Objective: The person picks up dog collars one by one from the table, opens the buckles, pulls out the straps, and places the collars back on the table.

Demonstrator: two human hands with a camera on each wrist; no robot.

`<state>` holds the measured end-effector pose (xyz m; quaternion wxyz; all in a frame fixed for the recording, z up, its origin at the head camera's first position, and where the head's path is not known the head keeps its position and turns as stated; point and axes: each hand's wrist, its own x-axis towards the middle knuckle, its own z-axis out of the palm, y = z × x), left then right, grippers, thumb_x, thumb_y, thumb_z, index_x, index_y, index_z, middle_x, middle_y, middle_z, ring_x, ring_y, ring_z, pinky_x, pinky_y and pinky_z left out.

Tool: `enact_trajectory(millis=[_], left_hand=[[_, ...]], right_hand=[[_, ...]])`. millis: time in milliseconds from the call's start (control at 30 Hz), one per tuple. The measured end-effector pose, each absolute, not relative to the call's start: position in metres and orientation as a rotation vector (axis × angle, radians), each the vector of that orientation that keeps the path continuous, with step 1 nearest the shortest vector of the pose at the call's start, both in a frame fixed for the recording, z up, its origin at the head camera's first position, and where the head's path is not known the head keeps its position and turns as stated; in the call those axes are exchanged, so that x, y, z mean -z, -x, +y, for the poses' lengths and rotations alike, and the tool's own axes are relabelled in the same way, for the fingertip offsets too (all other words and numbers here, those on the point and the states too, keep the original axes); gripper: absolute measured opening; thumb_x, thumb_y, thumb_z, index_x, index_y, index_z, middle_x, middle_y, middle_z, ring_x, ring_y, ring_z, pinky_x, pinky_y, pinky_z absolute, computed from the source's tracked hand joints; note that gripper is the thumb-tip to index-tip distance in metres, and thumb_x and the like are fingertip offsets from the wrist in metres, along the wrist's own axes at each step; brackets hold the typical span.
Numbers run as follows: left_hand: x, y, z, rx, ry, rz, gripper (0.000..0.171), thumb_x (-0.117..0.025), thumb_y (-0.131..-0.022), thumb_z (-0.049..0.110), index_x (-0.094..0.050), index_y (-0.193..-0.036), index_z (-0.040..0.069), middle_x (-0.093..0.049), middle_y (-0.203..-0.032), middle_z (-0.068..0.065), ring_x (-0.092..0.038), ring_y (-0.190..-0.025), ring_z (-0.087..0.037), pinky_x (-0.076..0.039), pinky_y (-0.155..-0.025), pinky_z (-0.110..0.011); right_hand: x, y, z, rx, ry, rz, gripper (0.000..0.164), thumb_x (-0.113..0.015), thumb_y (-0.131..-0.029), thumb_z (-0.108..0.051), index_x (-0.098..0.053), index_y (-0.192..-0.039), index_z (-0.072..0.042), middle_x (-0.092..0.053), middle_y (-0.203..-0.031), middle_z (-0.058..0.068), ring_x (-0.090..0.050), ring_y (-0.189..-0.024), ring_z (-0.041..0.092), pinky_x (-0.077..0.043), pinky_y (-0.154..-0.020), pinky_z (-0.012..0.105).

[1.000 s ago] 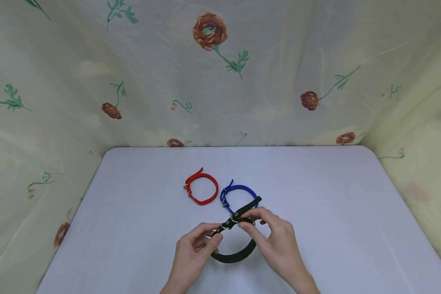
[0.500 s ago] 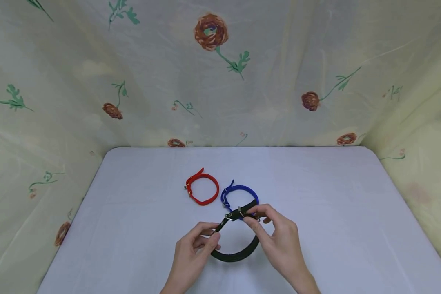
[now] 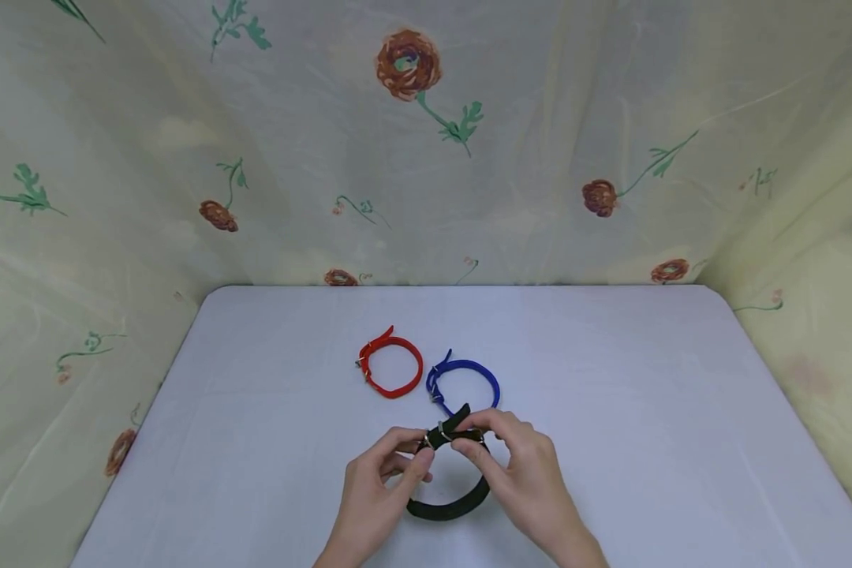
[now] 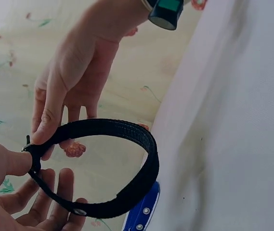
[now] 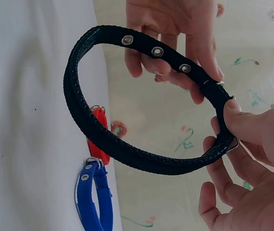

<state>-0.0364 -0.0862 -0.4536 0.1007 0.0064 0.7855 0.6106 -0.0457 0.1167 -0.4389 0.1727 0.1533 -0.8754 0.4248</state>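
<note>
Both hands hold up a black pet collar [image 3: 449, 511] with a metal buckle and eyelets, closed into a loop above the table. My left hand [image 3: 378, 489] pinches the strap at the loop's left, thumb and forefinger right at the metal fittings. With thumb and forefinger, my right hand [image 3: 528, 477] pinches the buckle end, and the free tip of the strap sticks up between the hands. In the right wrist view, several eyelets line the collar's band [image 5: 127, 154] near the left fingers. The left wrist view shows the same loop [image 4: 149, 163] edge-on, hanging below both thumbs.
A red collar [image 3: 420, 367] and a blue collar [image 3: 498, 386], both buckled into loops, lie on the white table [image 3: 255, 410] beyond the hands. The black strap's tip overlaps the blue one's near side. A flowered curtain [image 3: 525, 142] encloses the back and sides.
My right hand has come left and closer to my left hand. The collar's tip and buckle have shifted left and toward me with it. Red and blue collars stay put.
</note>
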Motion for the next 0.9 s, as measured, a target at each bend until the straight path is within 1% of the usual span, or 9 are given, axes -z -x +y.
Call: enact_trajectory(millis=[267, 433, 600, 767, 900], left_hand=[[0.4538, 0.0345, -0.0873, -1.816, -0.004, 2.312, 0.032, -0.071, -0.104, 0.039, -0.073, -0.128, 0.017, -0.076, -0.111, -0.005, -0.078, -0.083, -0.021, -0.061, -0.098, -0.037], [0.4531, 0.0347, -0.089, -1.818, -0.015, 2.309, 0.032, -0.071, -0.105, 0.038, -0.073, -0.13, 0.018, -0.076, -0.112, -0.008, -0.078, -0.083, -0.021, -0.06, -0.096, -0.031], [0.4523, 0.0341, -0.0892, -1.821, -0.01, 2.288, 0.032, -0.071, -0.105, 0.039, -0.071, -0.131, 0.021, -0.076, -0.113, -0.01, -0.078, -0.083, -0.022, -0.059, -0.091, -0.025], [0.4518, 0.0332, -0.0878, -1.833, -0.022, 2.284, 0.033, -0.07, -0.105, 0.039, -0.071, -0.129, 0.017, -0.074, -0.113, -0.007, -0.077, -0.084, -0.022, -0.059, -0.091, -0.026], [0.4521, 0.034, -0.0861, -1.849, -0.022, 2.29, 0.03, -0.07, -0.105, 0.039, -0.072, -0.128, 0.018, -0.075, -0.113, -0.006, -0.076, -0.084, -0.021, -0.059, -0.091, -0.026]], right_hand=[[0.4377, 0.0465, 0.1186, -1.189, -0.408, -2.496, 0.024, -0.088, -0.088, -0.015, -0.076, -0.106, -0.026, -0.078, -0.097, -0.019, -0.07, -0.09, 0.001, -0.055, -0.082, 0.029], [0.4328, 0.048, 0.1214, -1.197, -0.325, -2.509, 0.024, -0.088, -0.088, -0.015, -0.076, -0.106, -0.026, -0.079, -0.097, -0.02, -0.069, -0.09, 0.0, -0.055, -0.083, 0.027], [0.4318, 0.0476, 0.1216, -1.197, -0.325, -2.525, 0.023, -0.087, -0.089, -0.016, -0.076, -0.106, -0.026, -0.078, -0.097, -0.02, -0.069, -0.09, 0.0, -0.055, -0.083, 0.028], [0.4341, 0.0458, 0.1207, -1.197, -0.397, -2.5, 0.026, -0.089, -0.087, -0.013, -0.076, -0.107, -0.025, -0.078, -0.098, -0.019, -0.07, -0.091, 0.001, -0.055, -0.083, 0.029], [0.4351, 0.0445, 0.1202, -1.193, -0.465, -2.512, 0.026, -0.089, -0.086, -0.014, -0.077, -0.107, -0.025, -0.077, -0.098, -0.019, -0.071, -0.093, 0.002, -0.055, -0.082, 0.029]])
